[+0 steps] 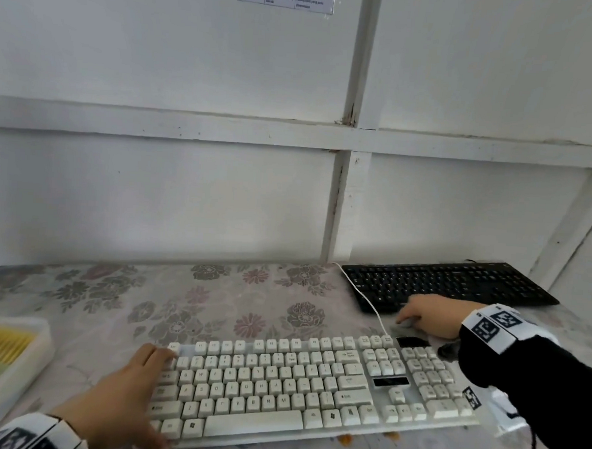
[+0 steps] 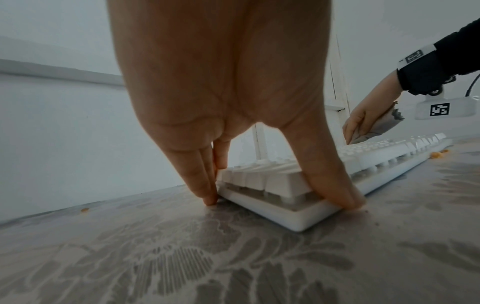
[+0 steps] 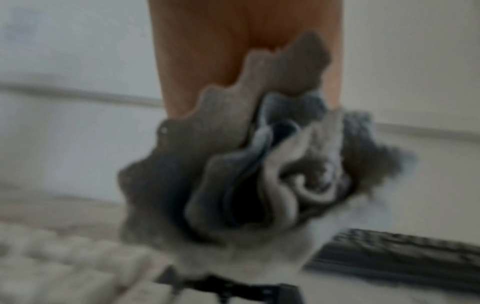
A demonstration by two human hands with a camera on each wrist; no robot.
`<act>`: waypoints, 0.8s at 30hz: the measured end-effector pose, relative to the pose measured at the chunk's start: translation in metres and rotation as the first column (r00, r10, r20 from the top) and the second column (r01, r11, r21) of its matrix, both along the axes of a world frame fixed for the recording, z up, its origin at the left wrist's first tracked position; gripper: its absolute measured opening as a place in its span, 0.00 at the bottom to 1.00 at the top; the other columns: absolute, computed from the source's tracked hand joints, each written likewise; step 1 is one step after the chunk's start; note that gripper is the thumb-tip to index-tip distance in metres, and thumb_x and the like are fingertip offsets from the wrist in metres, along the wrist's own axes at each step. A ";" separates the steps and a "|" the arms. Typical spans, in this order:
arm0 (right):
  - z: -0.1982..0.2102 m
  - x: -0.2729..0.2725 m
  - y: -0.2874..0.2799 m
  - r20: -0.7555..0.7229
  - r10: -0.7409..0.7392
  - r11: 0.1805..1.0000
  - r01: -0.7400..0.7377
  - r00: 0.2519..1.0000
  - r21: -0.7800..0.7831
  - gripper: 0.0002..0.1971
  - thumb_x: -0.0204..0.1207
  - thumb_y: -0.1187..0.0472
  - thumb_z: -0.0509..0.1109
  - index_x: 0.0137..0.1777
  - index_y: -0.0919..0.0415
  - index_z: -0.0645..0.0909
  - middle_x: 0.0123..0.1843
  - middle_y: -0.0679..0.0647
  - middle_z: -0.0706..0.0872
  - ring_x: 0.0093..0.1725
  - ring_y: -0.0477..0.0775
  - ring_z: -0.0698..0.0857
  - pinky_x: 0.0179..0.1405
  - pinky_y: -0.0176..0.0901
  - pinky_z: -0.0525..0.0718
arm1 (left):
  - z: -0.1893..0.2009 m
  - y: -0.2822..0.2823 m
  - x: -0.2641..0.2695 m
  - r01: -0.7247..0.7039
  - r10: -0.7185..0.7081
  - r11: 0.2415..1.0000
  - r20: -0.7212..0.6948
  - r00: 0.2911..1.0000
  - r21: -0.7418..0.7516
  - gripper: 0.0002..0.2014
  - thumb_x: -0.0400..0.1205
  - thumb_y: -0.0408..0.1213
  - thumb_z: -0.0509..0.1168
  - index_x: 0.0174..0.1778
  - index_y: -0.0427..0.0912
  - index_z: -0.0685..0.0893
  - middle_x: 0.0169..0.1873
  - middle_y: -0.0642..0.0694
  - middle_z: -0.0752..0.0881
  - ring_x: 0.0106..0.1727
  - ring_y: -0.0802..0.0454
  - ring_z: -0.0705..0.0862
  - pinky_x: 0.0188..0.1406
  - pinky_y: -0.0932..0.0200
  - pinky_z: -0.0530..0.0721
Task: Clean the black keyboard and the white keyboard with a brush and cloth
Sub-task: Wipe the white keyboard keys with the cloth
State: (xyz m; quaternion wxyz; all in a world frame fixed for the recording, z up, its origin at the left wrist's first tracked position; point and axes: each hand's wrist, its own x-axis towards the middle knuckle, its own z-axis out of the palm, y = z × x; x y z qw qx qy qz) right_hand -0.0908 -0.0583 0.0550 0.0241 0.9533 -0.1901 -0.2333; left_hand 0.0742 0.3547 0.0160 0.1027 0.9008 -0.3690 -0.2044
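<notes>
**Left hand braced white keyboard, right hand held cloth at its far right corner**

Left hand point(image 1: 131, 390) reached in from lower left, palm down, spanning the left end of the white keyboard point(image 1: 313, 383). Fingers point(image 2: 205, 185) were straight and close together, tips down on the worktop point(image 2: 233, 267) against the keyboard's far-left corner; thumb spread wide to the near-left corner, pressing the case edge. Nothing gripped, just bracing the short end between thumb and fingers.

Right hand point(image 1: 430, 317) came in from the right in a black sleeve, wrist band with printed markers, forearm crossing over the numpad. It sat just beyond the white keyboard's top-right corner, near the front edge of the black keyboard point(image 1: 449, 284). Fingers were curled round a bunched grey cloth point(image 3: 259, 164); folds and a scalloped edge stuck out under the palm. Right wrist view was blurred, so I couldn't tell whether the cloth touched the keys or the worktop.

White keyboard lay flat near the front of the floral-covered worktop, its white cable running back past the black keyboard's left end. A few orange crumbs lay along its near edge. Black keyboard lay flat at the back right by the wall. A white tray point(image 1: 22, 374) holding something yellow and green sat at the far left.
</notes>
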 end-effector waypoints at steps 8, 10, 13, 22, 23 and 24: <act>0.003 -0.016 -0.009 -0.094 -0.189 0.968 0.169 0.978 -0.185 0.06 0.81 0.61 0.60 0.41 0.54 0.73 0.46 0.52 0.76 0.46 0.54 0.74 0.48 0.38 0.69 | 0.000 0.001 -0.003 -0.015 0.015 1.000 -0.003 1.000 0.002 0.55 0.51 0.61 0.75 0.72 0.58 0.53 0.62 0.62 0.59 0.61 0.61 0.75 0.62 0.64 0.76; 0.010 -0.011 -0.003 -0.039 -0.185 0.967 0.175 0.982 -0.187 0.14 0.82 0.54 0.60 0.34 0.54 0.72 0.37 0.49 0.74 0.45 0.54 0.74 0.49 0.39 0.67 | 0.000 0.001 -0.002 -0.013 0.013 1.000 -0.002 1.000 0.010 0.57 0.51 0.61 0.75 0.73 0.57 0.53 0.62 0.62 0.59 0.61 0.60 0.75 0.64 0.62 0.76; 0.018 0.012 0.037 0.160 -0.062 0.998 0.064 0.985 -0.007 0.17 0.83 0.48 0.60 0.41 0.58 0.83 0.38 0.49 0.81 0.43 0.53 0.81 0.48 0.39 0.74 | 0.000 0.001 -0.003 -0.016 0.016 1.000 -0.005 1.000 0.015 0.58 0.52 0.61 0.76 0.75 0.55 0.52 0.65 0.60 0.59 0.63 0.58 0.74 0.65 0.60 0.76; 0.002 0.121 0.233 0.325 0.288 0.891 -0.376 0.901 0.254 0.13 0.82 0.62 0.57 0.62 0.59 0.79 0.60 0.61 0.73 0.58 0.66 0.74 0.62 0.60 0.74 | 0.001 0.004 -0.011 -0.055 0.054 0.998 -0.049 0.997 -0.020 0.64 0.56 0.59 0.79 0.78 0.50 0.43 0.75 0.53 0.54 0.74 0.55 0.65 0.72 0.64 0.64; 0.001 0.127 0.246 0.314 0.311 0.888 -0.392 0.897 0.241 0.14 0.82 0.64 0.56 0.62 0.60 0.79 0.60 0.62 0.72 0.60 0.67 0.73 0.62 0.61 0.73 | 0.001 0.005 -0.011 -0.070 0.068 0.997 -0.061 0.996 -0.038 0.64 0.58 0.57 0.79 0.79 0.50 0.40 0.76 0.54 0.54 0.74 0.56 0.64 0.71 0.65 0.63; 0.001 0.129 0.258 0.306 0.330 0.885 -0.405 0.893 0.229 0.14 0.82 0.65 0.56 0.62 0.61 0.79 0.61 0.63 0.72 0.61 0.68 0.71 0.63 0.60 0.72 | -0.001 0.006 -0.011 -0.081 0.076 0.995 -0.072 0.994 -0.060 0.63 0.60 0.54 0.79 0.79 0.51 0.38 0.75 0.54 0.55 0.74 0.57 0.64 0.71 0.66 0.63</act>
